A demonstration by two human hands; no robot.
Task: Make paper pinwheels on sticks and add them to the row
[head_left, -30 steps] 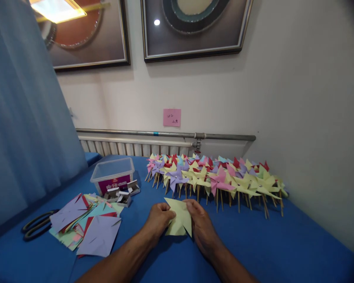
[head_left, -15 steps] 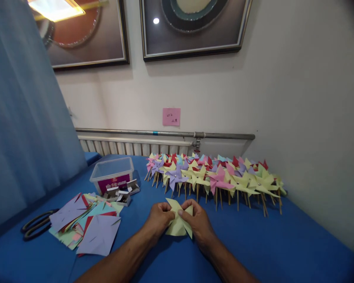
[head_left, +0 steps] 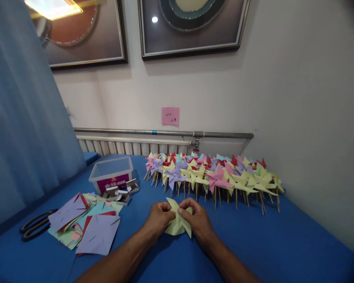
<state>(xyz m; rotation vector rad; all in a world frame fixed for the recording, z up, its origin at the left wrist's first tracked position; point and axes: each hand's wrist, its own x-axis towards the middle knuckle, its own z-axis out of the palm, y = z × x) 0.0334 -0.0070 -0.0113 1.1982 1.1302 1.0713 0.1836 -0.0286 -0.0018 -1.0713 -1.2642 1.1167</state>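
Observation:
Between my two hands is a pale yellow-green paper pinwheel point(head_left: 176, 226), partly folded, with its blades spread. My left hand point(head_left: 159, 218) pinches its left side between thumb and fingers. On the other side, my right hand point(head_left: 196, 219) grips a folded blade, its thumb pressed near the centre. Fingers cover part of the folds, and no stick shows on this piece. Beyond my hands stand many finished pinwheels point(head_left: 220, 179) on sticks, in yellow, pink, purple, red and blue.
On the left lie a pile of slit coloured paper squares point(head_left: 98, 234) and black-handled scissors point(head_left: 35, 225). Behind them are small open boxes point(head_left: 122, 196) and a clear plastic tub point(head_left: 112, 169). A blue curtain point(head_left: 20, 110) hangs at the left; a pipe point(head_left: 224, 135) runs along the wall.
My right thumb has shifted slightly up and left near the paper's centre. Both hands keep their hold, and the view has moved a little.

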